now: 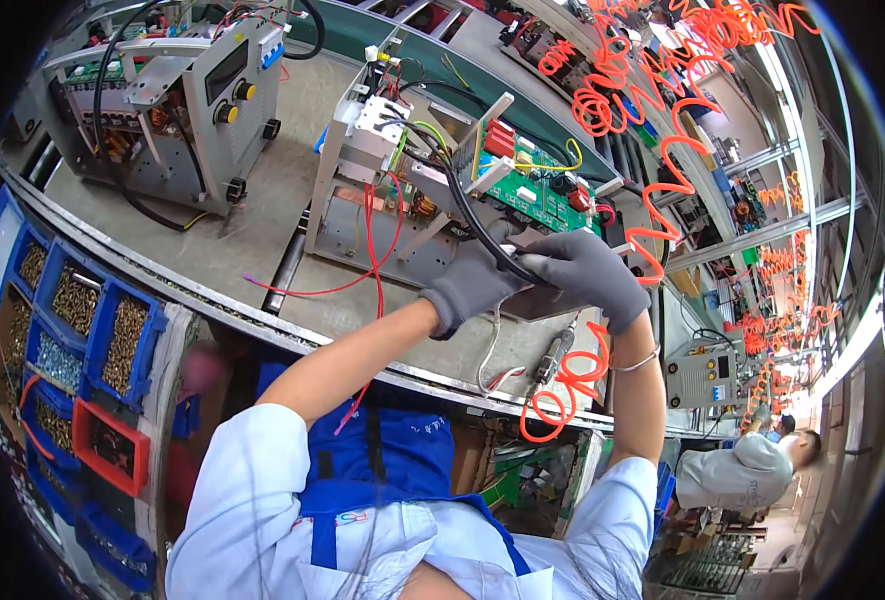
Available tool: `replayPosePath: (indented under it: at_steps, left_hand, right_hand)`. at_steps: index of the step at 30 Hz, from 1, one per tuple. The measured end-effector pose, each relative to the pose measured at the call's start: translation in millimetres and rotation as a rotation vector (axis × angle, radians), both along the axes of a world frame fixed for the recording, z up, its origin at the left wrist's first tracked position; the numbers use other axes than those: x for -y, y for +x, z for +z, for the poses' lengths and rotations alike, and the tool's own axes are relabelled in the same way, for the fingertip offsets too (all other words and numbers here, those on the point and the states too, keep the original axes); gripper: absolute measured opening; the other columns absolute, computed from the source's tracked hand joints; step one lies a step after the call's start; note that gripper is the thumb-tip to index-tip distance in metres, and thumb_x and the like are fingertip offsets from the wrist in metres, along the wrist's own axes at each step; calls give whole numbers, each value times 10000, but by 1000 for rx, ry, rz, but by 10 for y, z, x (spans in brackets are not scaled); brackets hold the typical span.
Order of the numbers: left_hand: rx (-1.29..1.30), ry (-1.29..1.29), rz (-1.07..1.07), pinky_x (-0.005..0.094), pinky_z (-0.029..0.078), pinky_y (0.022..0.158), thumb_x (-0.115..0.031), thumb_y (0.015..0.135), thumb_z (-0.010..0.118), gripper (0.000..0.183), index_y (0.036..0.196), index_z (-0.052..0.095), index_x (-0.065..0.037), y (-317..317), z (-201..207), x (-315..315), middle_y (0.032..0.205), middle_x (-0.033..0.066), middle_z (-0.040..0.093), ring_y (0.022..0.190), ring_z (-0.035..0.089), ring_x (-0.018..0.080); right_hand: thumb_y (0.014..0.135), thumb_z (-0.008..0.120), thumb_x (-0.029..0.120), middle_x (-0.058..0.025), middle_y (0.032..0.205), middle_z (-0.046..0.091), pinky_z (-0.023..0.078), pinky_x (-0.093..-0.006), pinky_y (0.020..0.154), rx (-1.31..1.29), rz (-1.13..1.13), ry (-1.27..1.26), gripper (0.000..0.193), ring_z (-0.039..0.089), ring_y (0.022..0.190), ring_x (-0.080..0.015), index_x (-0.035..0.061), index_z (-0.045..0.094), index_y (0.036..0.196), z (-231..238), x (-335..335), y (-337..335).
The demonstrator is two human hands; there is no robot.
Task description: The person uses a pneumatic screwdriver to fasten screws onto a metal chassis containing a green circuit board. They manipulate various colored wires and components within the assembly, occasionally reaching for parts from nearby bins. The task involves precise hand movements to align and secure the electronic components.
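Both my hands wear grey gloves and meet at the near right end of an open metal chassis (347, 228). A thick black cable (465, 205) arcs from the chassis top down to them. My right hand (592, 272) is closed around the cable's lower end. My left hand (474, 287) is closed beside it, low against the chassis end; its fingertips are hidden, so what it grips does not show. Behind the hands is a green circuit board (537, 200) with red blocks. Loose red wires (372, 250) hang from the chassis over the bench edge.
A second chassis (187, 110) with yellow knobs stands at left. Blue bins (122, 340) of screws and a red tray (110, 447) sit lower left. An air screwdriver (554, 355) with a coiled orange hose (572, 400) lies below my right hand. Another person (737, 470) is far right.
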State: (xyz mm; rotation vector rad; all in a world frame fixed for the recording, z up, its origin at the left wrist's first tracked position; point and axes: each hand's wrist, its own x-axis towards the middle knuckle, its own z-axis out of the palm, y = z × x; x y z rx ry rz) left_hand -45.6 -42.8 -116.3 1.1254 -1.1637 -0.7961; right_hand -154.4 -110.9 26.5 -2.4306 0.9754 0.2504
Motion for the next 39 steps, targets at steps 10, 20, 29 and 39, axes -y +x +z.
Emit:
replayPosePath:
  at_steps: [10, 20, 29, 39]
  left_hand:
    - [-68, -72, -101, 383, 469, 852, -170, 794, 657, 672, 1347, 317, 1, -146, -119, -72, 1158, 214, 507, 1031, 549, 295]
    - [883, -360, 318, 337, 504, 680, -216, 837, 630, 414, 1206, 517, -63, 394, 632, -639, 806, 83, 623, 720, 629, 201]
    - [139, -120, -199, 267, 466, 650, -293, 936, 560, 351, 1128, 551, 1, 398, 1369, 27, 853, 71, 623, 725, 558, 108]
    - [529, -84, 25, 419, 460, 743, -245, 936, 510, 255, 1059, 538, -23, 87, 864, 84, 939, 198, 584, 857, 575, 389]
  right_hand:
    - [802, 699, 223, 19, 692, 610, 418, -230, 562, 315, -118, 167, 267, 476, 616, -30, 15, 688, 969, -218, 38, -23]
    - [679, 619, -30, -68, 770, 627, 467, -277, 596, 1004, -6, -1160, 365, 588, 656, -176, 45, 628, 1036, 249, -13, -55]
    - [930, 535, 118, -85, 1051, 673, 482, -271, 874, 1287, 33, -98, 311, 613, 975, -128, -6, 545, 1215, 279, 4, 101]
    - [928, 549, 91, -106, 1033, 653, 480, -264, 857, 1571, -241, 180, 376, 601, 970, -124, -44, 466, 1269, 116, -74, -119]
